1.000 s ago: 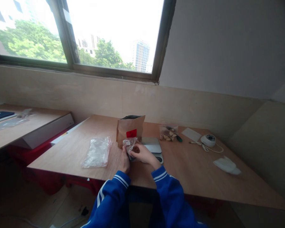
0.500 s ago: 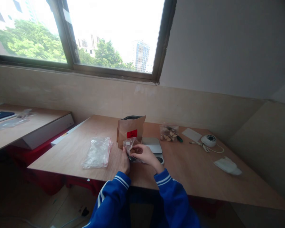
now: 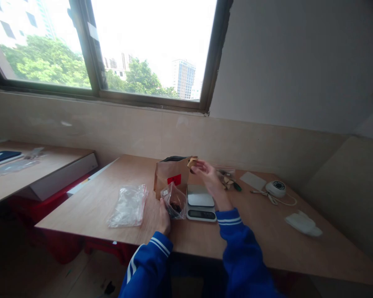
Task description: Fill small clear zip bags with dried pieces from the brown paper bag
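While the left hand [image 3: 163, 217] pinches the small clear pouch [image 3: 175, 201] upright, the right hand [image 3: 207, 174], fingers curled, is nearer the kraft bag [image 3: 171, 177] mouth behind it.

We're in a plain upstairs workroom, more packing bench than office: a bare plywood table [image 3: 261, 231] under a dark-framed window [image 3: 149, 54] looking out on trees and towers, a small silver digital scale [image 3: 200, 201], a brown kraft paper pouch [image 3: 171, 179], and clear plastic zip bags [image 3: 128, 205] lying about.

Bright dark-framed window [image 3: 143, 49] above a beige wall [image 3: 267, 140], wooden table [image 3: 267, 231], second desk [image 3: 34, 174] left.
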`<state>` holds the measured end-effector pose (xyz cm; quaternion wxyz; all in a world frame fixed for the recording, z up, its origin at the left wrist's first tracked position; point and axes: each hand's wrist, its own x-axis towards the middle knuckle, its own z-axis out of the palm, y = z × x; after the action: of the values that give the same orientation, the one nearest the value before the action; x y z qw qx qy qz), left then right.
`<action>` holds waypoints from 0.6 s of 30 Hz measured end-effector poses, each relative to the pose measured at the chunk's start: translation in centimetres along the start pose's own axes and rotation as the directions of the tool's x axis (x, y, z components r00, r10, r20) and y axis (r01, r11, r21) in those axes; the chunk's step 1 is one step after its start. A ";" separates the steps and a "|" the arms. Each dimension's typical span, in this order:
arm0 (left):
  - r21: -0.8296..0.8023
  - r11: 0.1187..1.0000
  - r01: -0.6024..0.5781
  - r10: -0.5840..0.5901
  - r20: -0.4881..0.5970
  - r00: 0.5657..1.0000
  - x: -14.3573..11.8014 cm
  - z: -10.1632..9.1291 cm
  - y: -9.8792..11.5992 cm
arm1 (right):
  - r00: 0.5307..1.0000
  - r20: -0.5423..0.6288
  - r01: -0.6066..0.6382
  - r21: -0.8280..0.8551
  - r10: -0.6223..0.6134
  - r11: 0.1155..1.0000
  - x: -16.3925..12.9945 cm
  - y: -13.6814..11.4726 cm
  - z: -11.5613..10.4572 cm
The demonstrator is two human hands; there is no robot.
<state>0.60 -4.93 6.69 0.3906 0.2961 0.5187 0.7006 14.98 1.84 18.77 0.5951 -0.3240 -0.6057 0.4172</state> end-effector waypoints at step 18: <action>-0.268 0.949 0.166 -0.160 0.043 0.986 1.5 0.1 -2.8 | 0.842 0.459 0.519 -0.547 -0.284 0.657 5.6 1.8 3.1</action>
<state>0.58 -3.17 4.00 0.4893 0.2031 0.4365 0.7272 11.26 7.27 19.87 0.4104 -0.2904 -0.8604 0.0834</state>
